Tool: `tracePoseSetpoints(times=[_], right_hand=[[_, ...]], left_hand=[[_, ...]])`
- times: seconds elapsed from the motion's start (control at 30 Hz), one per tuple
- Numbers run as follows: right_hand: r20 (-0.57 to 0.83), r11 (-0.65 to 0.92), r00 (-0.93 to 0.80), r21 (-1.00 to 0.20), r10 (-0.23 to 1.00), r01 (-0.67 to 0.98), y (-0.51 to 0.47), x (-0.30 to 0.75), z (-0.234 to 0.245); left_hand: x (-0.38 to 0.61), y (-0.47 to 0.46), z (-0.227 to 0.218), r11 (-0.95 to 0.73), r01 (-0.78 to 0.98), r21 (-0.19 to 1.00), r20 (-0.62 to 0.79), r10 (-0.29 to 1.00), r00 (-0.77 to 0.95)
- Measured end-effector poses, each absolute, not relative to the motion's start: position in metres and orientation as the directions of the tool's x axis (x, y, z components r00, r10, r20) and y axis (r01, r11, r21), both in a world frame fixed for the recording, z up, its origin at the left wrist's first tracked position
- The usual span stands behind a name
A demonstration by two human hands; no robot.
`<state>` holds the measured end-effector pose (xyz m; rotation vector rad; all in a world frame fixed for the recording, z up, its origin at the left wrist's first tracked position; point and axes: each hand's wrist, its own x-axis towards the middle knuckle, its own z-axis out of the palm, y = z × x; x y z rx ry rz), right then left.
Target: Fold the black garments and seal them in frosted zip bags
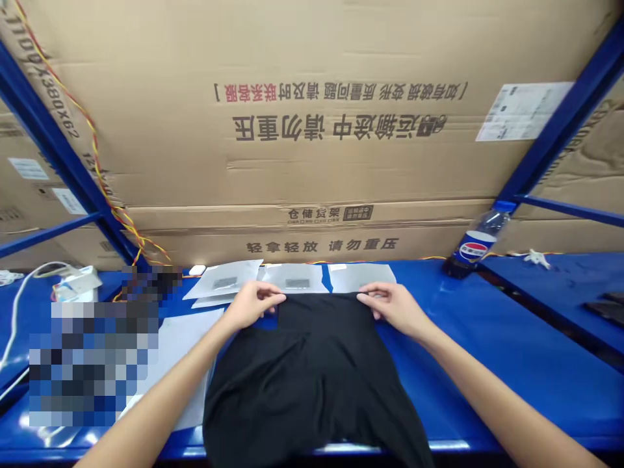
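Black cloth [316,370] is lying on the blue shelf [487,351], dead centre, between the 2 hands and stretching from them back toward the person. Its long axis is running front to back; the narrow far edge is spanning left to right, fingertips to fingertips. Left hand [256,305] is pinching the far-left corner, thumb over fingers; right hand [392,311] is pinching the far-right corner the same way. Neither is nearer: each is sitting on its own corner. That far edge looks fairly straight, while the wider near part is spreading out, creasing a little and running over the shelf's front rim. Around it: just beyond the far edge, the left pouches [229,273], at least 2 overlapping, the middle pouch [297,276] and the right pouch [363,273] are lying in a row, so they're crowding the space ahead of the knuckles; can't tell if either hand is touching them. On the left, the grey sheet [182,335] is lying partly under the line of the left forearm. Further left is pixelated, can't tell what's there. Pepsi bottle [475,247] is sitting behind and to the right, well apart from the right hand. Cardboard [341,182] is closing off the back.
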<state>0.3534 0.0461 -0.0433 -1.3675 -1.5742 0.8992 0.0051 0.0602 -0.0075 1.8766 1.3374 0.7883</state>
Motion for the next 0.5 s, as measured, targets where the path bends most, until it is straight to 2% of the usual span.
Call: tracePoseSetpoints(times=[0.1, 0.17, 0.2, 0.27, 0.4, 0.5], right_hand=[[0.294, 0.285, -0.044, -0.862, 0.955, 0.418, 0.025, 0.358, -0.031], [0.417, 0.430, -0.139, -0.768, 0.898, 0.475, 0.004, 0.361, -0.033], [0.434, 0.480, -0.215, -0.718, 0.875, 0.504, -0.006, 0.362, -0.038], [0.401, 0.531, -0.349, -0.630, 0.847, 0.567, -0.027, 0.363, -0.050], [0.360, 0.587, -0.465, -0.448, 0.809, 0.675, -0.066, 0.368, -0.065], [0.328, 0.619, -0.525, -0.418, 0.786, 0.665, -0.091, 0.374, -0.066]], left_hand=[[-0.003, 0.038, 0.005, -0.383, 0.557, 0.737, 0.237, 0.918, 0.317], [-0.010, 0.016, 0.004, -0.591, 0.574, 0.567, 0.332, 0.801, 0.498], [-0.013, 0.004, 0.000, -0.658, 0.575, 0.485, 0.332, 0.748, 0.575], [-0.019, -0.020, -0.010, -0.712, 0.608, 0.352, 0.340, 0.702, 0.626], [-0.029, -0.071, -0.023, -0.708, 0.691, 0.145, 0.439, 0.672, 0.597], [-0.036, -0.106, -0.029, -0.750, 0.661, 0.025, 0.463, 0.595, 0.657]])
